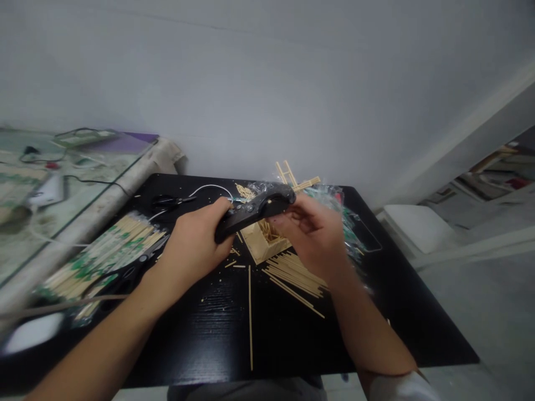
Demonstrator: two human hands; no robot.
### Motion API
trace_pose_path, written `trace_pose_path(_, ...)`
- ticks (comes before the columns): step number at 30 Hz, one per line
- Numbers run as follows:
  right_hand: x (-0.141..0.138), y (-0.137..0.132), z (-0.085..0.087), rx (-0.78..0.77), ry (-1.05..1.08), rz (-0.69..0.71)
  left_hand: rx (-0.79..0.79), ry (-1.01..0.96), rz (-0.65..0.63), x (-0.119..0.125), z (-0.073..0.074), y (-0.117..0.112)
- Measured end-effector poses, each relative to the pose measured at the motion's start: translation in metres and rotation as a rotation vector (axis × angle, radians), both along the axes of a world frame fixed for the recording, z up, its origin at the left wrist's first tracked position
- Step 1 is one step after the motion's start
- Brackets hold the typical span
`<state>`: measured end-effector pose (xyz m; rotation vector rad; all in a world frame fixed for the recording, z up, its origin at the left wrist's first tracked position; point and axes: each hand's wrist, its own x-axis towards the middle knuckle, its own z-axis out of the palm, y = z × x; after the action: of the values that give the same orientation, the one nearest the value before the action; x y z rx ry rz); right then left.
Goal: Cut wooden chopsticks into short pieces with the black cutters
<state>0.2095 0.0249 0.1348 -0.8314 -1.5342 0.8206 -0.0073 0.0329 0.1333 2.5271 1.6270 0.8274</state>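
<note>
My left hand [196, 228] is wrapped around a black hand tool [251, 214] with a curved jaw at its far end. Close by that jaw, my right hand [315, 231] has its fingers pinched together; what they hold, if anything, is hidden. Below the tool stands a small pale box [256, 248] with short stick pieces in it, partly covered by my right hand. A bundle of loose thin wooden sticks [295, 273] lies in front of the box. One single stick [251, 317] points toward the table's front edge.
Packed sticks [112, 250] in green-printed wrappers lie at the left, with large black scissors [134, 267] across them. Smaller black scissors [171, 201] lie farther back. A frame of joined sticks [288, 174] and clear plastic wrappers [355, 231] are behind and right, on the black table [401, 334].
</note>
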Motion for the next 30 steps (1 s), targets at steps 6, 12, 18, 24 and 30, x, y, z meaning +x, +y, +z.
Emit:
trace_pose_path(6,-0.0053,-0.0027,-0.0013,0.035,-0.041,-0.138,-0.015,0.006,0.019,0.0037,0.0018,-0.0019)
trace_pose_path(12,-0.0004,-0.0017,-0.0055,0.012,-0.106,-0.093,-0.041,-0.001,-0.028,0.003,0.0045,-0.0026)
trace_pose_path(18,-0.0007,0.0009,-0.0032,-0.03,-0.045,-0.012,-0.022,0.0,-0.055,0.0014,0.0044,-0.0022)
trace_pose_path(24,0.0001,0.0011,-0.0019,-0.054,-0.058,-0.013,-0.032,-0.013,-0.068,0.0001,0.0045,-0.0031)
trace_pose_path(30,-0.0007,0.0026,-0.0048,-0.056,-0.06,-0.027,-0.041,0.018,-0.034,-0.0001,0.0029,-0.0034)
